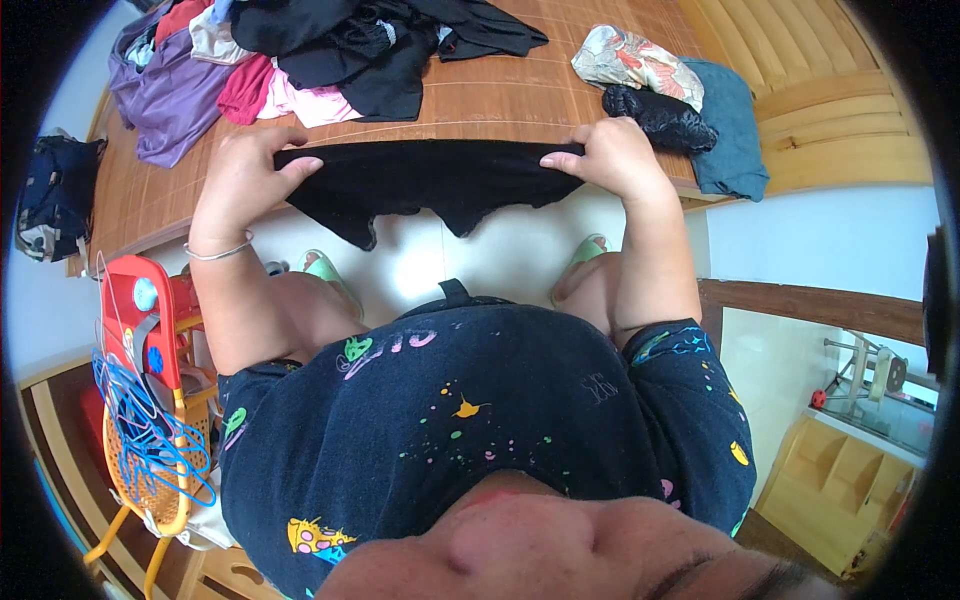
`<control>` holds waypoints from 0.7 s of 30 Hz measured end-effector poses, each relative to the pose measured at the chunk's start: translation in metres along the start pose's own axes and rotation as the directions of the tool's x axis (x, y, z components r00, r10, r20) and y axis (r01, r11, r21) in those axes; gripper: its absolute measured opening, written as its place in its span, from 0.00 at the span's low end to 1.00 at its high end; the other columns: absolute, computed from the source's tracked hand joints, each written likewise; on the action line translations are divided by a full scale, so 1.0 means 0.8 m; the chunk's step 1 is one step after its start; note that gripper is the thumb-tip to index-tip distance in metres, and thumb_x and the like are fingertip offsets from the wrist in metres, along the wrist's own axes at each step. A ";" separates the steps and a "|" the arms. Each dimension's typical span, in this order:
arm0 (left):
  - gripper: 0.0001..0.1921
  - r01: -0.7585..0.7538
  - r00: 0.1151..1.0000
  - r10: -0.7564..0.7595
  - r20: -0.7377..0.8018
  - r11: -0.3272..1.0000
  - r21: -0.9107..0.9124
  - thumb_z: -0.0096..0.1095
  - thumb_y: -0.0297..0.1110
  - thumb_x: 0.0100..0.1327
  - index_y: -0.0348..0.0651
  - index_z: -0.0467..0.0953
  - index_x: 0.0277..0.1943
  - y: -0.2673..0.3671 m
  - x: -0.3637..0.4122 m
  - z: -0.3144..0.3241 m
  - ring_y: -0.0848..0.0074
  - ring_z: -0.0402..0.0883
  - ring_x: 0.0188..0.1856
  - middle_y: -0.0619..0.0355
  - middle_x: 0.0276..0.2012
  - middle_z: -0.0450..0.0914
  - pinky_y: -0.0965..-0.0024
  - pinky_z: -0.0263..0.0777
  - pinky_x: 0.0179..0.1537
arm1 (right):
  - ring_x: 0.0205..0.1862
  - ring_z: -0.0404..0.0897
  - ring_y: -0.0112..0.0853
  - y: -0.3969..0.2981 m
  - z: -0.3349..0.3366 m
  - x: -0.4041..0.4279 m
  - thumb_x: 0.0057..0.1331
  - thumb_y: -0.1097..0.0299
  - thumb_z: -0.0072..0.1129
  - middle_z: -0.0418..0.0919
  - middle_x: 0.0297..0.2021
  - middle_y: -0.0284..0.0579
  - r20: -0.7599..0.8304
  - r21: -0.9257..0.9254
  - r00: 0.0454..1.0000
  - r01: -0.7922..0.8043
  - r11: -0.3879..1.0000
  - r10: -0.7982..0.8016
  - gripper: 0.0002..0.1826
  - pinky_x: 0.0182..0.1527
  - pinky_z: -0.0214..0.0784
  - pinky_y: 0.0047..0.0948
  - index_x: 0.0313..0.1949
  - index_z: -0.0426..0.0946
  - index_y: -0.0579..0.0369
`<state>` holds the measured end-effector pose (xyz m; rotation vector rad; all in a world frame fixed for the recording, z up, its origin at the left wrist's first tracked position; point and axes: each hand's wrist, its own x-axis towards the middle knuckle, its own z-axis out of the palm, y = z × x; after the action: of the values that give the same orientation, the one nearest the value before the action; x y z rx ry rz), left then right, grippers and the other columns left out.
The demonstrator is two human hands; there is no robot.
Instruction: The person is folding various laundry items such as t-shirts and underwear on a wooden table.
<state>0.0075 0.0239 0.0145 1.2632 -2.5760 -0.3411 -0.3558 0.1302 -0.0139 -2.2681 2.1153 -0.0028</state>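
A black cloth garment (pixel 435 176) is stretched sideways between my two hands, in front of the wooden bed platform's edge. My left hand (pixel 251 169) pinches its left end, thumb on the near side. At the other end my right hand (pixel 604 157) grips the upper corner the same way. The garment's upper edge runs nearly straight, while its lower edge hangs in uneven points over the pale floor (pixel 420 255). What kind of garment it is, I cannot tell. Just beyond my right hand lies a rolled black lacy bundle (pixel 660 120).
Across the platform (pixel 495 97) lie a heap of black clothes (pixel 337 45), pink cloth (pixel 307 97) and a purple garment (pixel 165 105). A patterned bundle (pixel 637 64) rests by folded teal cloth (pixel 727 127). To my left stands a red-and-yellow child's chair (pixel 142 315) with blue cord (pixel 150 427).
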 end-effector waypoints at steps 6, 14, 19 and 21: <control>0.18 0.110 0.947 -0.157 0.282 0.978 0.178 0.65 0.43 0.49 0.40 0.80 0.40 0.004 0.012 0.022 0.57 0.80 0.35 0.44 0.32 0.80 0.62 0.71 0.39 | 0.31 0.77 0.38 0.019 0.009 0.011 0.54 0.54 0.62 0.78 0.25 0.48 0.025 0.373 0.999 0.031 0.927 -0.043 0.18 0.38 0.68 0.30 0.26 0.79 0.61; 0.10 -0.271 0.958 0.285 -0.024 0.875 -0.402 0.68 0.24 0.45 0.35 0.73 0.31 -0.025 0.021 0.060 0.62 0.73 0.44 0.51 0.38 0.74 0.69 0.66 0.45 | 0.40 0.72 0.26 0.049 0.034 0.014 0.54 0.78 0.53 0.74 0.42 0.43 -0.127 0.986 0.987 0.114 -0.120 -0.100 0.01 0.45 0.64 0.25 0.28 0.72 0.62; 0.10 -0.318 0.908 0.250 -0.337 0.934 -0.162 0.62 0.18 0.43 0.39 0.75 0.31 -0.018 0.039 0.063 0.60 0.73 0.45 0.53 0.40 0.75 0.65 0.67 0.47 | 0.42 0.71 0.28 0.038 0.018 0.004 0.53 0.79 0.58 0.74 0.42 0.50 -0.291 0.946 0.950 0.268 -0.183 -0.113 0.09 0.47 0.63 0.28 0.25 0.65 0.55; 0.11 -0.271 0.879 0.258 -0.401 0.962 0.025 0.58 0.16 0.41 0.40 0.75 0.30 -0.011 0.039 0.060 0.60 0.73 0.47 0.52 0.42 0.75 0.65 0.67 0.48 | 0.42 0.71 0.28 0.032 0.015 0.001 0.55 0.77 0.60 0.74 0.42 0.50 -0.322 0.942 0.937 0.302 -0.148 -0.134 0.10 0.48 0.62 0.28 0.28 0.65 0.54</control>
<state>-0.0198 -0.0013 -0.0297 0.8432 -2.3291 -0.0568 -0.3811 0.1282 -0.0267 -1.3818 0.7725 -1.3203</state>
